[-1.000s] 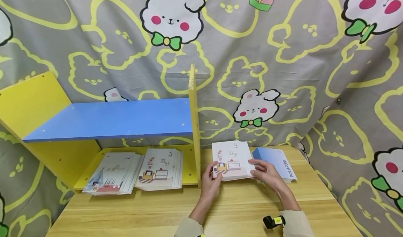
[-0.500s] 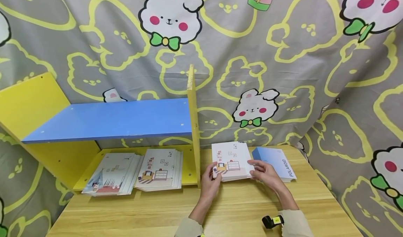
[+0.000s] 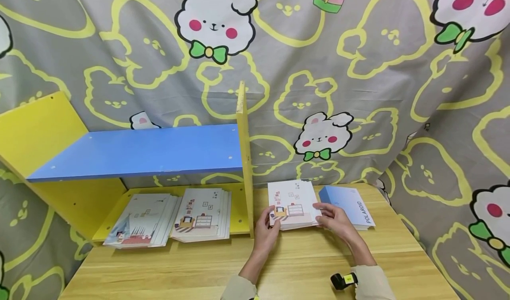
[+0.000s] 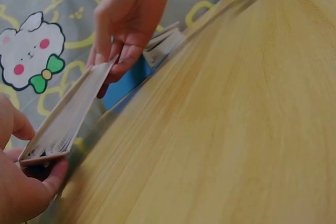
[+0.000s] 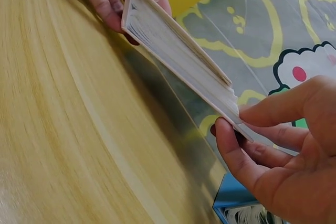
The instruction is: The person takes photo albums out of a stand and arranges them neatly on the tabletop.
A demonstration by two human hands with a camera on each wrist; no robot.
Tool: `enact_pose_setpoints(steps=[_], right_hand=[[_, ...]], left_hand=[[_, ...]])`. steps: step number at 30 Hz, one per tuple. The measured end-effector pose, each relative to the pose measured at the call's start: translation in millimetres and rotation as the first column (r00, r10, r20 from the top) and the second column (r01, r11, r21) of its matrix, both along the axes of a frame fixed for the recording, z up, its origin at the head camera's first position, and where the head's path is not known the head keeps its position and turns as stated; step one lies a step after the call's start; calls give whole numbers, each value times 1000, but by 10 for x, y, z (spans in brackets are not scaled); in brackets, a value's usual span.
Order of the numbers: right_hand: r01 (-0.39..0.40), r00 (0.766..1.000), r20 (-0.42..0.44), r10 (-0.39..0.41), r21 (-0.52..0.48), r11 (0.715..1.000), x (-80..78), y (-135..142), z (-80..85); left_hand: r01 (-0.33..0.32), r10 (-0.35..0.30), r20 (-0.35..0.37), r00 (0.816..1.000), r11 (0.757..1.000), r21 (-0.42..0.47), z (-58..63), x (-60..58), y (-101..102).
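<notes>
A white photo album (image 3: 292, 198) with a drawn room on its cover is held in both hands, right of the yellow side panel. My left hand (image 3: 266, 233) pinches its lower left corner, thumb on the cover. At the right edge, my right hand (image 3: 338, 220) grips between thumb and fingers. In the right wrist view the album (image 5: 173, 51) shows its inner page edges between two covers, and the right hand's fingertips (image 5: 228, 129) pinch its edge. In the left wrist view the album (image 4: 68, 111) appears lifted above the wooden table (image 4: 210, 129).
A blue album marked POLAROID (image 3: 346, 202) lies just right of the hands. Left stands a yellow shelf unit with a blue board (image 3: 147, 149). On its bottom level lie stacked white albums, a tent-picture pile (image 3: 139, 220) and a room-picture pile (image 3: 203, 213). Patterned cloth (image 3: 275, 92) hangs behind.
Both hands keep the same grip on the white photo album, whose top edge sits very slightly lower in the head view. Other things lie as before.
</notes>
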State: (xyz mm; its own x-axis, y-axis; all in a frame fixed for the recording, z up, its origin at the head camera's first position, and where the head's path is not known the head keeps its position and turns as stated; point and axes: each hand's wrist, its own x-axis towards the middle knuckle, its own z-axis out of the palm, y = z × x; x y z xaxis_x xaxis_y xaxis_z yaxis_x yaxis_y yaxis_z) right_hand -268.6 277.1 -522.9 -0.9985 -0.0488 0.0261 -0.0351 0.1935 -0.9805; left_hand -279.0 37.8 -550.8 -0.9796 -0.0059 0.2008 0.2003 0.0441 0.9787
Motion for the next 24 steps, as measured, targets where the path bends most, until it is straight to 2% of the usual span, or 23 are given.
enact_pose_setpoints(steps=[8,15,24], right_hand=[[2,1000,12,-2,1,1000,18,-15,4],[12,1000,14,-13,28,1000,11,-36,-2],[45,999,19,-47,73,996,0,-73,-30]], left_hand=[[29,-29,-8,1000,1000,-6,0,6,-8],[12,-11,12,1000,999,-45,-19,-10,-12],[26,-23,50,998,998,-65,-50,-18,-20]])
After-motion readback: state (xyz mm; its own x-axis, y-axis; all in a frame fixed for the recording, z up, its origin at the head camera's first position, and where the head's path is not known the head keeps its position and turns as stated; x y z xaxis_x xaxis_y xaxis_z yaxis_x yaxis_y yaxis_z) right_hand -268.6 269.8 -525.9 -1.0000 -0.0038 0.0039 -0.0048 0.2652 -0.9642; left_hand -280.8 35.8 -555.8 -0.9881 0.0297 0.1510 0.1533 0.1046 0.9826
